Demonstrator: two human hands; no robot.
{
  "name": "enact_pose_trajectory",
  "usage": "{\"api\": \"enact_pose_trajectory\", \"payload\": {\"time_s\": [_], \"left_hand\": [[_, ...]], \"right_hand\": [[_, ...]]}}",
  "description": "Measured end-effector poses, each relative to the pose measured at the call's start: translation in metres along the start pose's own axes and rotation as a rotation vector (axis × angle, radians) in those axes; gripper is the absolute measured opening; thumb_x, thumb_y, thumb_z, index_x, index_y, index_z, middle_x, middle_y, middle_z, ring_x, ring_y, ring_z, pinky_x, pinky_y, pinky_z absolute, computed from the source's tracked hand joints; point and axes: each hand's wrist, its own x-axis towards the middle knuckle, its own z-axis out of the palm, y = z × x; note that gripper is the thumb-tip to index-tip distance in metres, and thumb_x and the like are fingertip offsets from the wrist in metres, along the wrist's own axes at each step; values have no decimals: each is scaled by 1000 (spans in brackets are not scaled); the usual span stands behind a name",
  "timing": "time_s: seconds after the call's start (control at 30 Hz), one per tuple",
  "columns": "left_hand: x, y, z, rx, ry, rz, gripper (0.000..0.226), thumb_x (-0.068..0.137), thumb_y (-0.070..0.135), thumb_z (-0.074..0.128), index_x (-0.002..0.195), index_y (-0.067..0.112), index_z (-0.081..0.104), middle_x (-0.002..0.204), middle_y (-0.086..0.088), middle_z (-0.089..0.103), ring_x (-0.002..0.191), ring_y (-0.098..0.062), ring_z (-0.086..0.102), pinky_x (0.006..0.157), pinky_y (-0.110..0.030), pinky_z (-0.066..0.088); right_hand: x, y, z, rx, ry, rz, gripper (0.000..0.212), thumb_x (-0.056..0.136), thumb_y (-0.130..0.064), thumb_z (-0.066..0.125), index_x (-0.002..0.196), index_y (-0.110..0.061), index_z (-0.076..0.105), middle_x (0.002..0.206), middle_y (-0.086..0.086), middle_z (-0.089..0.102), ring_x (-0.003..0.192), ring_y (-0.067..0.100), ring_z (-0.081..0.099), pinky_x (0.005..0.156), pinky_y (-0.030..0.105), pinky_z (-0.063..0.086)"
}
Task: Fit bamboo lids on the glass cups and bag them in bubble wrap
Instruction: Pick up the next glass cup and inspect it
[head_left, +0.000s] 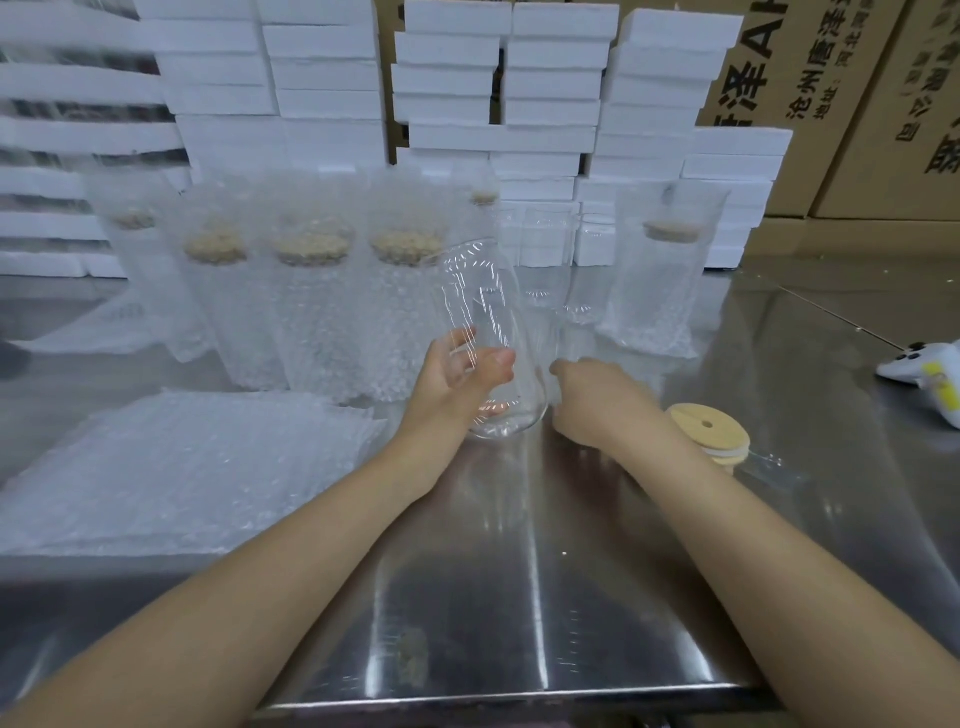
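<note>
My left hand (457, 374) grips a clear glass cup (493, 332) low on its side and holds it tilted over the middle of the steel table (519, 597). The cup has no lid. Just right of the cup's base is my right hand (597, 400), back up, fingers loosely bent, with nothing visible in it. A short stack of round bamboo lids (709, 434) lies right of that hand. A flat pile of bubble wrap bags (182, 467) lies at the left. Several bagged, lidded cups (311, 291) stand behind it.
One more bagged cup (670, 270) stands at the back right, with bare glass cups (545, 260) beside it. White foam boxes (550, 93) are stacked along the back, with cardboard cartons (831, 104) to their right. A white controller (930, 369) lies at the right edge.
</note>
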Motion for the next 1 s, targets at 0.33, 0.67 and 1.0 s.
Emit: {"api": "enact_pose_trajectory", "payload": {"time_s": [0.33, 0.67, 1.0], "left_hand": [[-1, -2, -7, 267, -25, 163, 80, 63, 1, 86, 125, 21, 39, 130, 14, 51, 122, 3, 49, 98, -24, 47], [-1, -5, -8, 431, 2, 242, 88, 57, 2, 87, 117, 41, 34, 124, 24, 45, 110, 22, 42, 83, 0, 36], [-4, -7, -7, 430, -73, 213, 83, 57, 8, 91, 121, 30, 43, 128, 21, 53, 121, 6, 48, 95, -10, 41]], "right_hand": [[21, 8, 13, 223, 85, 9, 33, 87, -29, 48, 116, -16, 59, 123, 12, 58, 117, 35, 49, 92, 37, 46], [28, 8, -15, 2133, 11, 106, 25, 94, -26, 43, 98, -8, 59, 96, 11, 65, 79, 29, 67, 107, 42, 40], [21, 6, -26, 2164, 136, -268, 23, 95, -28, 50, 110, -12, 54, 98, 2, 60, 89, 18, 58, 73, 26, 43]]}}
